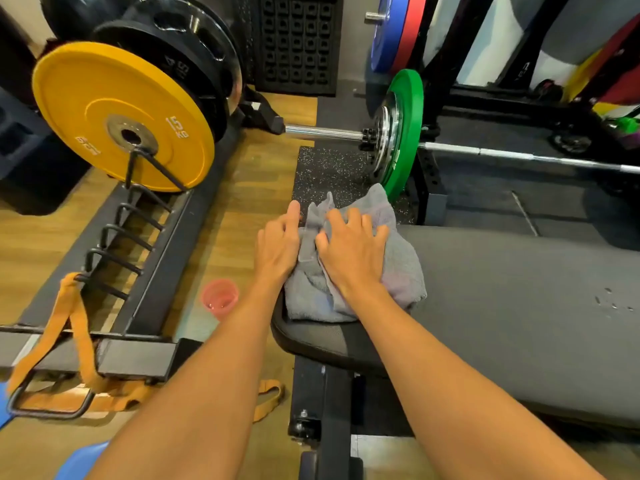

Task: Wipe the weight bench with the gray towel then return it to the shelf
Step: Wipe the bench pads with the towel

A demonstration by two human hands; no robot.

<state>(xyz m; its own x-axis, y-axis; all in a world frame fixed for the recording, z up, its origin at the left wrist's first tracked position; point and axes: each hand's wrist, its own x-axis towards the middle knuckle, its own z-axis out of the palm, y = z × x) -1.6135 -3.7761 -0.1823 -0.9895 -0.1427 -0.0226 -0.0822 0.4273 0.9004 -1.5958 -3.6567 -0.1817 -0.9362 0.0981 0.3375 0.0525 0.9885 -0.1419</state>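
Head view shows the wiping step under way: the gray towel (pixel 360 271) lies bunched on the near left end of the weight bench (pixel 519 306), partly overhanging its edge. The right hand (pixel 351 252) presses flat on it, fingers spread, pinning rather than clenching; the left hand (pixel 278 242) rests open at its left edge, fingertips just touching the cloth. The bench's long axis runs from lower left away to the right, and droplets (pixel 611 303) sit further along the pad. I judge the next move needs a firm sweep rightward along that axis to reach them. No shelf is in sight.
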